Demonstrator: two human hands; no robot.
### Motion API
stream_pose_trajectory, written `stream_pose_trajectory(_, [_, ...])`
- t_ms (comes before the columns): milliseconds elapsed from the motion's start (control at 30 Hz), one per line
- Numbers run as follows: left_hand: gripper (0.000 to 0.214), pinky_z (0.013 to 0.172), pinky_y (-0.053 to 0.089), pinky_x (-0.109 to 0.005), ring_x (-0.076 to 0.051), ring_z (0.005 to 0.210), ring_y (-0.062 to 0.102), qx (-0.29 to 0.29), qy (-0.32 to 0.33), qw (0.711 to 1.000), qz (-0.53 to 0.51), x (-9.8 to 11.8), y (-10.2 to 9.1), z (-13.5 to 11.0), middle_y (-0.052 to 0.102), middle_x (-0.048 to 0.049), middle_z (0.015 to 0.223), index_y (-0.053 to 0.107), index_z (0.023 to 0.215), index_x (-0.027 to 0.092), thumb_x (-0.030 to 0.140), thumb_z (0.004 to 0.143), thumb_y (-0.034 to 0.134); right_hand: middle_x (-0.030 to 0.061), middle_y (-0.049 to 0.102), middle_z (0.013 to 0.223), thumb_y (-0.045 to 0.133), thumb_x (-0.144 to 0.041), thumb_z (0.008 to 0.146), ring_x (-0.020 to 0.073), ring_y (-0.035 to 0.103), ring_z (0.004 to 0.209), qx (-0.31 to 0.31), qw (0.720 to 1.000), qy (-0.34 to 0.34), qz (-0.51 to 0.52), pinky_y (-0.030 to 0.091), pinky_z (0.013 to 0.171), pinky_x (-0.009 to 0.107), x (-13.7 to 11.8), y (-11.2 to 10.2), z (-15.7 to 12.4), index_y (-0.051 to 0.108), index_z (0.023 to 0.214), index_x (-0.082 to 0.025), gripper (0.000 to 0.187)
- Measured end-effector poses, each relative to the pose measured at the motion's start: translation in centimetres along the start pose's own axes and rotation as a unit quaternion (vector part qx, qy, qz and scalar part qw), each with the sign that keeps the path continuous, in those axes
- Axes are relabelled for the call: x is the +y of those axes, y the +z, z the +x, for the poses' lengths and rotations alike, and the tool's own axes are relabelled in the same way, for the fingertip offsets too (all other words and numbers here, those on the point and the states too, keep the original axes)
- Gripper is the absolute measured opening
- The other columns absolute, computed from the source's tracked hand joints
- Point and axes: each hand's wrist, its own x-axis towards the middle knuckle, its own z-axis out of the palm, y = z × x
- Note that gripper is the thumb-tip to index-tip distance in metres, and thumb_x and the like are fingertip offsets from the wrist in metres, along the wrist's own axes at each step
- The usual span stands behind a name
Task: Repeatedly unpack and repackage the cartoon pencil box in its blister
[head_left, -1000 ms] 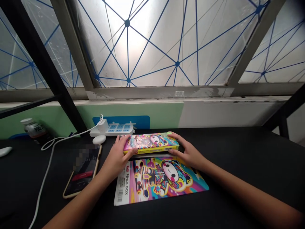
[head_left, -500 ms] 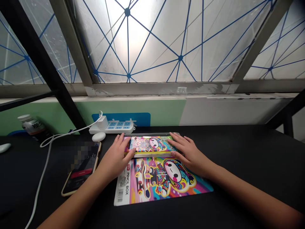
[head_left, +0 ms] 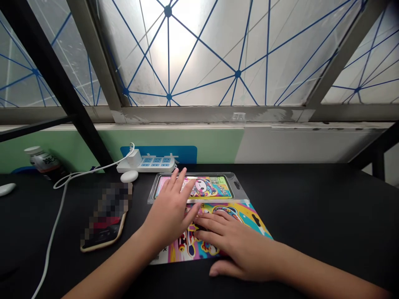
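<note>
A colourful pencil box (head_left: 215,187) with a cartoon face lies in a clear plastic tray (head_left: 240,193) towards the back of the black table. In front of it, and reaching up to its near edge, is a bright printed backing card (head_left: 252,220). My left hand (head_left: 174,203) is spread, its fingertips over the left part of the pencil box and its thumb over the card. My right hand (head_left: 230,241) lies stretched out across the middle of the card, thumb towards me. Much of the card's print is hidden beneath both hands.
A phone (head_left: 104,238) lies left of the card. Behind it are a white round case (head_left: 129,176) and a power strip (head_left: 157,165) with a white cable (head_left: 56,232) running forward. A bottle (head_left: 45,164) stands at the far left, below the window frame.
My right hand has come off the box's right end and moved down onto the card. My left hand has shifted right. The tray's clear right end now shows.
</note>
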Motion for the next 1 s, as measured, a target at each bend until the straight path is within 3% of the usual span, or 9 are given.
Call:
stream_pose_trajectory(67, [0.063, 0.116, 0.028, -0.057, -0.038, 0.151, 0.015, -0.046, -0.026, 0.999, -0.003, 0.2, 0.6, 0.8, 0.023, -0.0160, 0.163, 0.040, 0.149, 0.018, 0.052, 0.096, 0.046, 0.0123, 0.029, 0.161, 0.051, -0.066, 0.092, 0.0342, 0.025, 0.148, -0.028, 0.999, 0.032, 0.022, 0.022, 0.119, 0.056, 0.2, 0.2, 0.0, 0.038, 0.152, -0.024, 0.075])
stream_pose_trajectory(167, [0.074, 0.115, 0.027, -0.060, -0.042, 0.148, 0.019, -0.103, -0.061, 0.993, -0.004, -0.3, 1.5, 1.8, 0.030, -0.0183, 0.160, 0.039, 0.151, 0.017, 0.064, 0.094, 0.044, 0.0122, 0.017, 0.165, 0.051, -0.068, 0.091, 0.0359, 0.016, 0.150, -0.042, 0.996, 0.066, 0.035, 0.017, 0.120, 0.058, 0.7, 0.2, -0.2, 0.022, 0.158, -0.025, 0.085])
stream_pose_trajectory(300, [0.076, 0.115, 0.023, -0.062, -0.042, 0.148, 0.022, -0.083, -0.070, 0.994, 0.024, -1.8, 1.8, 1.9, 0.032, -0.0170, 0.160, 0.042, 0.150, 0.019, 0.069, 0.093, 0.039, 0.0152, 0.040, 0.156, 0.058, -0.068, 0.086, 0.0375, 0.036, 0.142, -0.010, 0.996, 0.080, 0.040, 0.029, 0.115, 0.056, 0.5, -0.1, -0.4, 0.040, 0.151, -0.024, 0.081])
stream_pose_trajectory(400, [0.070, 0.112, 0.028, -0.061, -0.042, 0.146, 0.028, -0.085, -0.090, 0.992, 0.025, -2.8, 1.4, 1.5, 0.039, -0.0172, 0.156, 0.048, 0.146, 0.021, 0.068, 0.096, 0.030, 0.0129, 0.063, 0.129, 0.060, -0.059, 0.090, 0.0305, 0.057, 0.116, 0.037, 0.992, 0.109, 0.046, 0.046, 0.101, 0.047, 0.2, -0.2, -0.5, 0.060, 0.131, -0.023, 0.055])
stream_pose_trajectory(533, [0.053, 0.108, 0.034, -0.061, -0.039, 0.143, 0.036, -0.061, -0.105, 0.991, 0.052, -3.1, 1.2, 1.3, 0.047, -0.0170, 0.151, 0.059, 0.130, 0.023, 0.057, 0.100, 0.033, 0.0149, 0.060, 0.124, 0.057, -0.056, 0.092, 0.0316, 0.055, 0.111, 0.110, 0.980, 0.163, -0.015, 0.048, 0.094, 0.048, 0.6, 0.6, -0.4, 0.056, 0.129, -0.018, 0.053])
stream_pose_trajectory(667, [0.042, 0.108, 0.029, -0.066, -0.037, 0.149, 0.024, -0.026, -0.101, 0.992, 0.073, -2.7, 1.7, 1.4, 0.033, -0.0159, 0.160, 0.060, 0.121, 0.022, 0.050, 0.100, 0.036, 0.0124, 0.061, 0.112, 0.057, -0.050, 0.094, 0.0298, 0.055, 0.100, 0.138, 0.969, 0.194, -0.060, 0.048, 0.085, 0.047, 1.2, 1.3, -0.2, 0.059, 0.111, -0.020, 0.034])
stream_pose_trajectory(800, [0.047, 0.111, 0.023, -0.068, -0.035, 0.149, 0.023, -0.043, -0.109, 0.991, 0.060, -2.6, 2.1, 1.4, 0.032, -0.0161, 0.160, 0.053, 0.135, 0.021, 0.048, 0.101, 0.033, 0.0071, 0.061, 0.090, 0.059, -0.043, 0.093, 0.0234, 0.054, 0.079, 0.146, 0.963, 0.213, -0.077, 0.045, 0.068, 0.037, 0.8, 1.2, -0.1, 0.053, 0.085, -0.021, 0.024])
stream_pose_trajectory(900, [0.053, 0.112, 0.021, -0.068, -0.034, 0.150, 0.022, -0.057, -0.109, 0.991, 0.058, -2.8, 2.1, 1.5, 0.030, -0.0139, 0.160, 0.043, 0.147, 0.023, 0.048, 0.102, 0.033, 0.0037, 0.061, 0.078, 0.059, -0.040, 0.091, 0.0193, 0.054, 0.068, 0.162, 0.966, 0.197, -0.051, 0.041, 0.060, 0.031, 0.4, 0.5, -0.4, 0.051, 0.086, -0.021, 0.021])
stream_pose_trajectory(1000, [0.052, 0.112, 0.021, -0.068, -0.034, 0.150, 0.022, -0.077, -0.103, 0.990, 0.051, -3.0, 1.9, 1.4, 0.031, -0.0121, 0.160, 0.047, 0.146, 0.025, 0.047, 0.102, 0.032, 0.0025, 0.061, 0.070, 0.054, -0.043, 0.092, 0.0189, 0.055, 0.062, 0.181, 0.964, 0.183, -0.064, 0.039, 0.058, 0.030, 0.9, -1.1, -1.2, 0.053, 0.088, -0.022, 0.022])
